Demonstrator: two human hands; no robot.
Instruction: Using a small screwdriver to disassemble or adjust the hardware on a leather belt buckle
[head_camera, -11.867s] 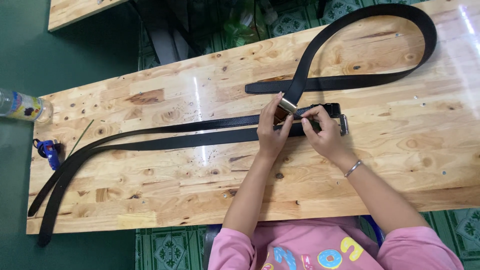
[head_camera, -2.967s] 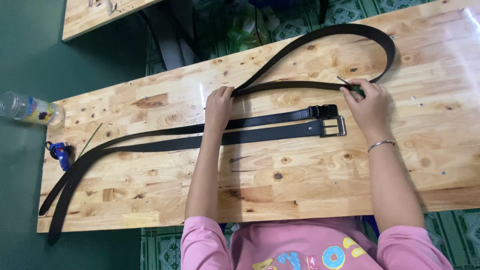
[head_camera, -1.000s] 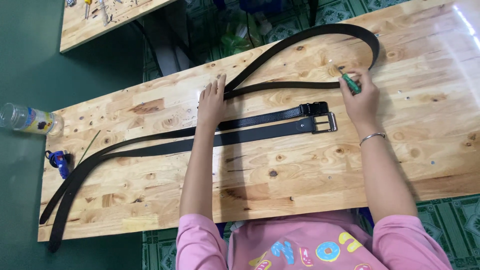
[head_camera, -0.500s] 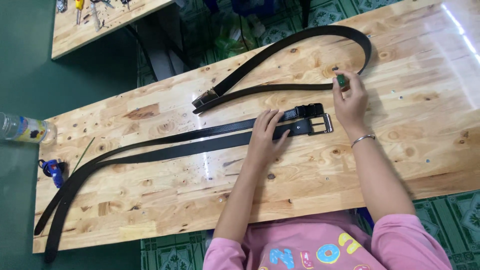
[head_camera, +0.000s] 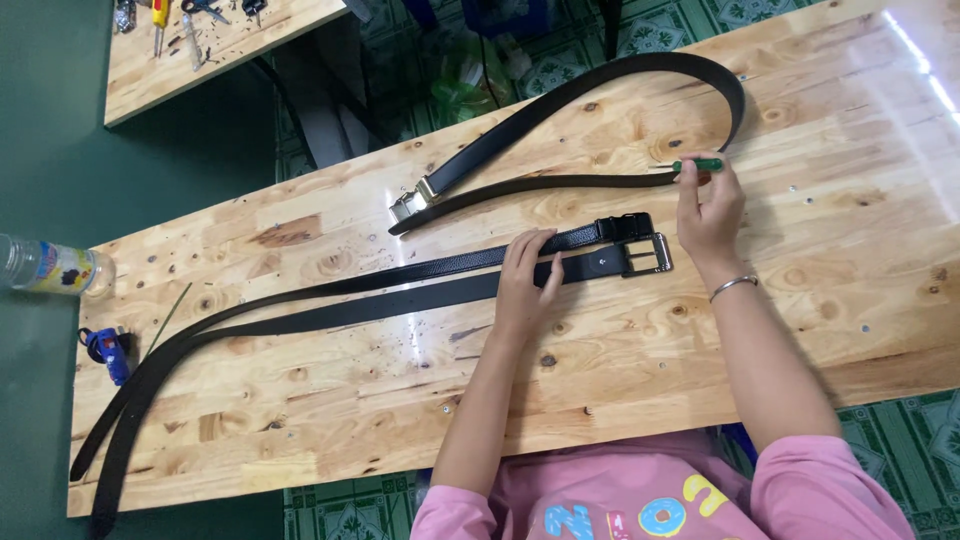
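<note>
My left hand (head_camera: 527, 283) lies flat on two black belts (head_camera: 400, 290) that run side by side along the wooden table (head_camera: 320, 430). Their silver buckle (head_camera: 650, 254) sits just right of that hand. My right hand (head_camera: 708, 208) is shut on a small green-handled tool (head_camera: 698, 165), its tip resting by a third black belt (head_camera: 600, 90) that curves in a loop across the far side. That looped belt ends in a metal buckle (head_camera: 412, 202) near the table's middle.
A plastic bottle (head_camera: 52, 270) lies off the table's left end, and a blue tool (head_camera: 105, 350) sits on the left edge. A second wooden table (head_camera: 210, 45) with hand tools stands at the top left. The belts' tails hang over the front-left corner.
My left hand let go of the looped belt's end and came down onto the two straight belts. The right hand with the green tool shifted slightly along the looped belt.
</note>
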